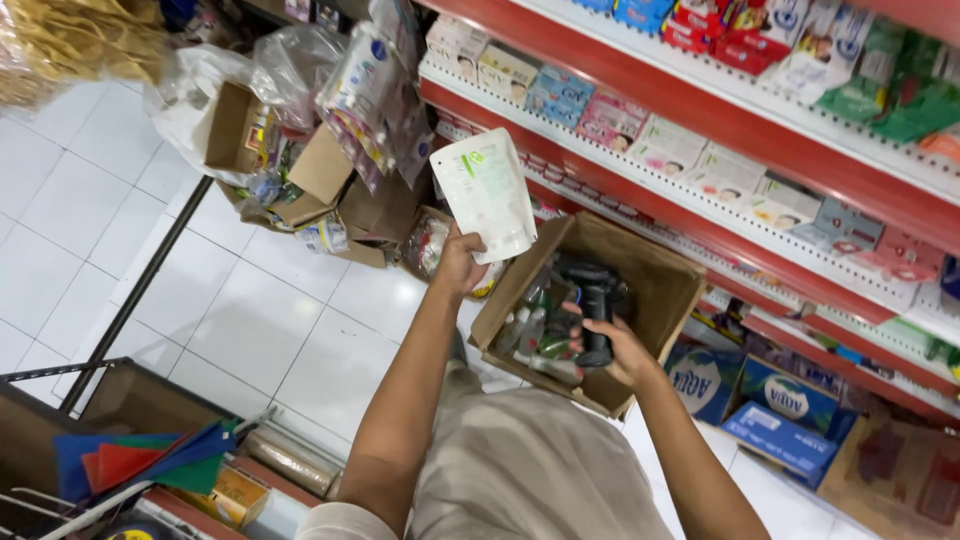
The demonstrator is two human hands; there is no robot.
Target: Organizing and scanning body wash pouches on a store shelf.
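Pouch (487,195) is gripped in the left hand (458,262); right hand (612,345) grips a black scanner (594,300), needing aim at it.

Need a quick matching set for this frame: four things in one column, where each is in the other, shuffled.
Things:
1. white pouch
2. black scanner
3. open cardboard box
4. folded flags

Places:
A. bottom left corner, blue, red and green
B. held up in the left hand
C. gripped in the right hand
D. on the floor by the red shelf, with small bottles inside

Pairs: 1-B, 2-C, 3-D, 4-A
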